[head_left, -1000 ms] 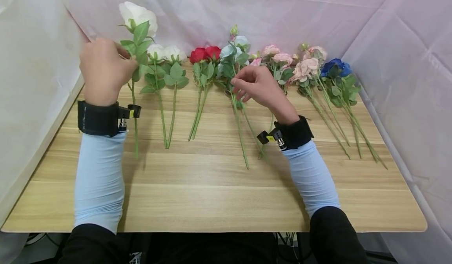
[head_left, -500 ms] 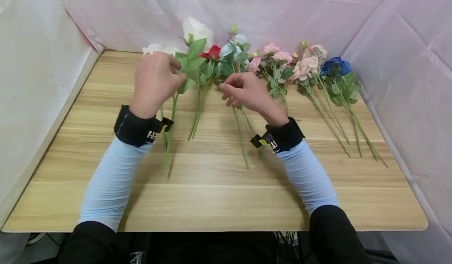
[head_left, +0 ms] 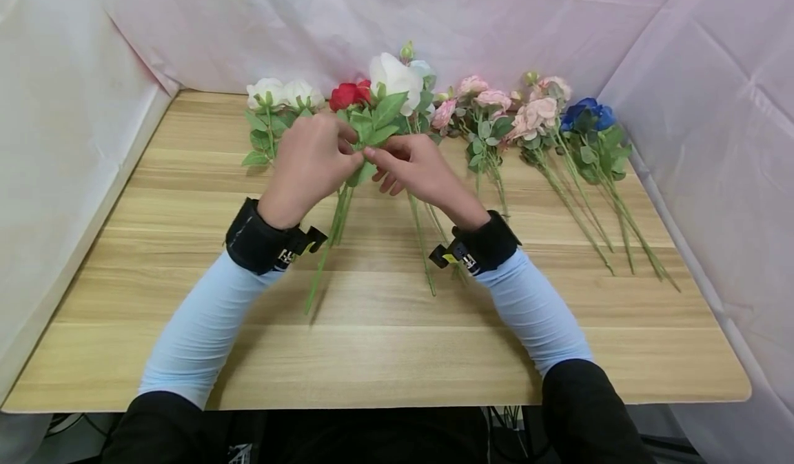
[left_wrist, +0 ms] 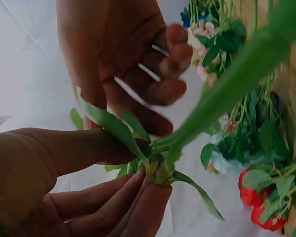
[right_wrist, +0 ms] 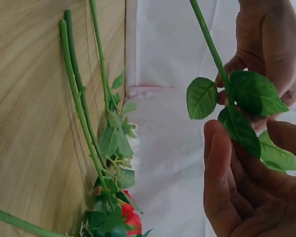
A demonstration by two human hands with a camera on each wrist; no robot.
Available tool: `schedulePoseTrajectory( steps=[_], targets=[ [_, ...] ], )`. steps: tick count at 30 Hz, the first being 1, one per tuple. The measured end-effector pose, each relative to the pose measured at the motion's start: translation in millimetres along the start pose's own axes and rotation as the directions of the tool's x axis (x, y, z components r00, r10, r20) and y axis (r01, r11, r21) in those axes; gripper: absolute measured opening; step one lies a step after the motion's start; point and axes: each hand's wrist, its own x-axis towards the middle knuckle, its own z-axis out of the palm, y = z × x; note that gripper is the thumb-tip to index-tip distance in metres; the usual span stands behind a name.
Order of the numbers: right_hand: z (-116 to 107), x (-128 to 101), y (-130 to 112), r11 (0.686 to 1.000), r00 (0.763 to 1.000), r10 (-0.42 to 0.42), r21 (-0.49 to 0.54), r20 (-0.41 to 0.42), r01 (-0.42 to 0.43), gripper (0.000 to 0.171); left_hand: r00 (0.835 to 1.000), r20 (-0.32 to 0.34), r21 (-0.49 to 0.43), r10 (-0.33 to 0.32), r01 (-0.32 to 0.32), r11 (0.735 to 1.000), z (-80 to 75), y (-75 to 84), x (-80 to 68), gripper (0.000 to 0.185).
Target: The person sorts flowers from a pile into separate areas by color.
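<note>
The person's left hand (head_left: 310,160) is pinching the stem of a white flower (head_left: 392,76) just under its leaves, holding it lifted above the table (head_left: 384,354) in front of the row of red flowers (head_left: 349,94) and pink flowers (head_left: 490,102). The right hand (head_left: 412,167) is reaching in with loosely curled fingers (right_wrist: 222,163), touching the leaves without yet gripping the stem. This looks like a hand-over or a joint hold in the making, and the next move would call for the right fingers to close on the stem.
</note>
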Motion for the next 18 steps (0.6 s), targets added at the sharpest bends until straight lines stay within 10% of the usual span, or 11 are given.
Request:
schedulePoseTrajectory(
  steps=[18],
  targets=[
    [-4, 4, 6, 1.0, 0.99, 0.011, 0.004, -0.138, -0.01, 0.023, 0.999, 0.038, -0.034, 0.014, -0.012, 0.999, 9.4, 13.9, -3.5, 0.026]
  ],
)
